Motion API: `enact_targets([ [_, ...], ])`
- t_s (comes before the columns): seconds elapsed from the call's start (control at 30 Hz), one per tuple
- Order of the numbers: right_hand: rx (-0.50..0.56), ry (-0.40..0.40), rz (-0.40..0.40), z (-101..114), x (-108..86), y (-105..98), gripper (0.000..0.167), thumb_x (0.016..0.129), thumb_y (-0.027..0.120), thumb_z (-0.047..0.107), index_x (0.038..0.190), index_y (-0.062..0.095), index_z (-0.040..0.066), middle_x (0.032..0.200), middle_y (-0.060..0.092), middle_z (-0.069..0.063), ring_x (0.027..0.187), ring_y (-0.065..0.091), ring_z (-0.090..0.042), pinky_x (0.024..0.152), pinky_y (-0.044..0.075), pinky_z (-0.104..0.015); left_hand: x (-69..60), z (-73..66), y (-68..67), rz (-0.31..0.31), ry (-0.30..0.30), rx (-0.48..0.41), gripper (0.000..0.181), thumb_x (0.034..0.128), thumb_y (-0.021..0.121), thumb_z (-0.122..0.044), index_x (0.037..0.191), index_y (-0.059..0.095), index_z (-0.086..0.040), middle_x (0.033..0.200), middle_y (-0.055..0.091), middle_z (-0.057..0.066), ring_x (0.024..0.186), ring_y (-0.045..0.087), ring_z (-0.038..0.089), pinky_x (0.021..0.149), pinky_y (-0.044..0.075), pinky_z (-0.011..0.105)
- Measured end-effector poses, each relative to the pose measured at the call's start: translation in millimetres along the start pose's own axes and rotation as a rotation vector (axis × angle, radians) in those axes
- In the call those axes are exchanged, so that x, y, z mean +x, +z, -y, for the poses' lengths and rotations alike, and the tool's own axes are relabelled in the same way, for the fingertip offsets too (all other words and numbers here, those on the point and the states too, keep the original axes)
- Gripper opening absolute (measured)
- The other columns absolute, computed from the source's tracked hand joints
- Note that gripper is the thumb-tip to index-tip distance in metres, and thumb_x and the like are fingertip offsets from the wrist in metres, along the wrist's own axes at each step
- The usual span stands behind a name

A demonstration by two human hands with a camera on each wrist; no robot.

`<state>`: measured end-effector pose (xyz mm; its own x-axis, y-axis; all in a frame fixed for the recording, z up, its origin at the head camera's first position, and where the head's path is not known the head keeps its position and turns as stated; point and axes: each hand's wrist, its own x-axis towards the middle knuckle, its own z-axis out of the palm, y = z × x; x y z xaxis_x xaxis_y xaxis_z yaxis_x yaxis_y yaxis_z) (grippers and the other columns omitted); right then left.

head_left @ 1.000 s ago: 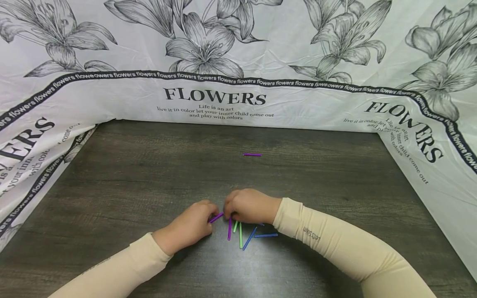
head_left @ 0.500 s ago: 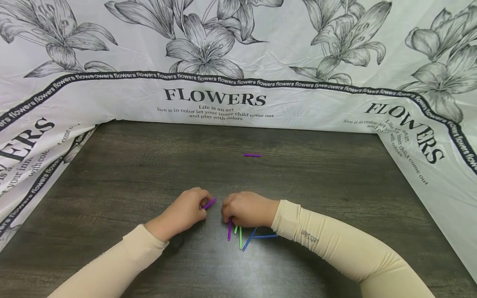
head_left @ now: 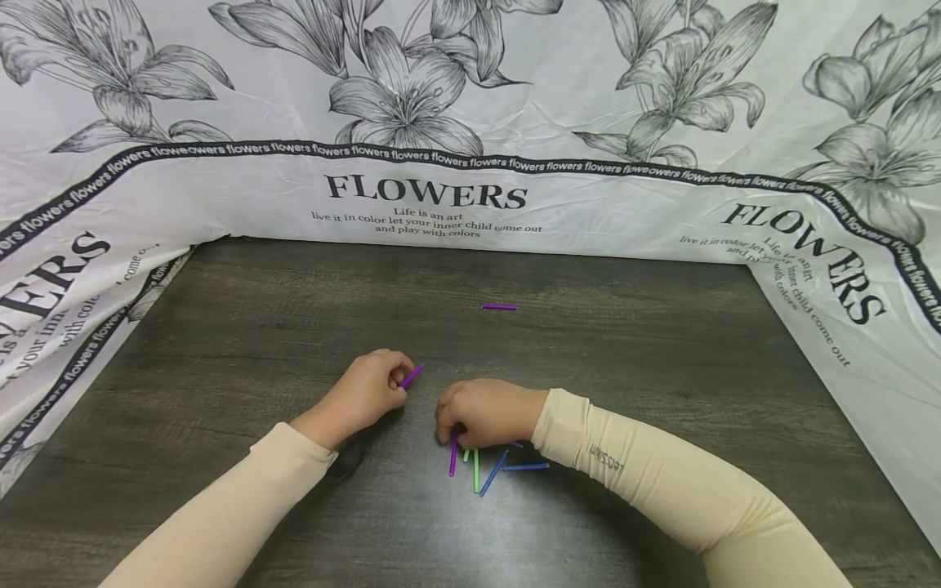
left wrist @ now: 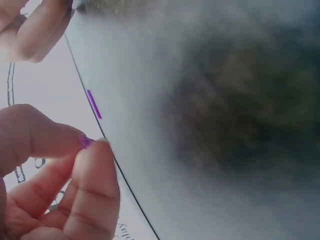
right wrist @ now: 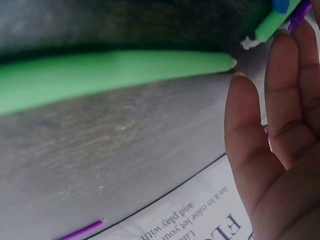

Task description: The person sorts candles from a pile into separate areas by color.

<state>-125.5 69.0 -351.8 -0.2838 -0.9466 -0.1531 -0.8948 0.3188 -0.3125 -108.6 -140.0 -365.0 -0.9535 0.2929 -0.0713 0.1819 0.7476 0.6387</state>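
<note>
Thumb and finger of a person's left hand (head_left: 360,396) pinch a purple stick (head_left: 412,376) over a dark wood table (head_left: 294,327); its lower part is lost behind the fingertips, and the left wrist view shows just a bit of purple between them. To the right, the right hand (head_left: 488,412) bends over a group of sticks, its fingertips hidden from the head view; whether it grips anything cannot be told. A second purple stick (head_left: 452,457) extends from beneath those fingers toward the near side, far end covered, beside a mostly hidden short green piece (head_left: 466,456). A longer green stick (head_left: 476,472) lies near the hand, with a slanted blue stick (head_left: 492,474) and another blue stick (head_left: 526,466) to its right. By the cuff (head_left: 560,425), a small bluish end (head_left: 516,444) is too covered to identify. A lone purple stick (head_left: 499,307) lies well apart, on the far side, before flower-print cloth (head_left: 257,196) cut off by the frame.
</note>
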Motion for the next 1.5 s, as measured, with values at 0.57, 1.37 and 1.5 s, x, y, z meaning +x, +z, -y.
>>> enact_targets([
  [0.57,0.011,-0.035,0.044,-4,3.7,1,0.020,0.075,0.069,0.003,0.084,0.076,0.019,0.086,0.063,0.010,0.087,0.056,-0.007,0.078,0.043,-0.016,45.8,-2.8,-4.3,0.032,0.033,-0.223,0.029,0.0810,0.059,0.003,0.110,0.065,0.003,0.088,0.061,0.008,0.075,0.053,0.017,0.063,0.045,0.029],
  [1.37,0.025,-0.034,0.060,-4,5.0,-2,0.020,0.077,0.068,0.002,0.083,0.075,0.020,0.087,0.062,0.010,0.089,0.057,-0.007,0.079,0.045,-0.017,108.0,-23.0,-1.9,-0.001,0.078,-0.198,0.032,0.0832,0.058,0.004,0.113,0.067,-0.003,0.091,0.060,0.008,0.082,0.053,0.022,0.070,0.044,0.032],
  [1.5,0.026,-0.026,0.062,-3,5.9,-3,0.021,0.077,0.069,0.001,0.083,0.075,0.020,0.088,0.062,0.010,0.089,0.056,-0.007,0.078,0.044,-0.017,117.3,-25.3,-2.4,0.003,0.090,-0.181,0.032,0.0827,0.059,0.005,0.112,0.068,-0.003,0.091,0.060,0.008,0.082,0.052,0.022,0.069,0.043,0.032],
])
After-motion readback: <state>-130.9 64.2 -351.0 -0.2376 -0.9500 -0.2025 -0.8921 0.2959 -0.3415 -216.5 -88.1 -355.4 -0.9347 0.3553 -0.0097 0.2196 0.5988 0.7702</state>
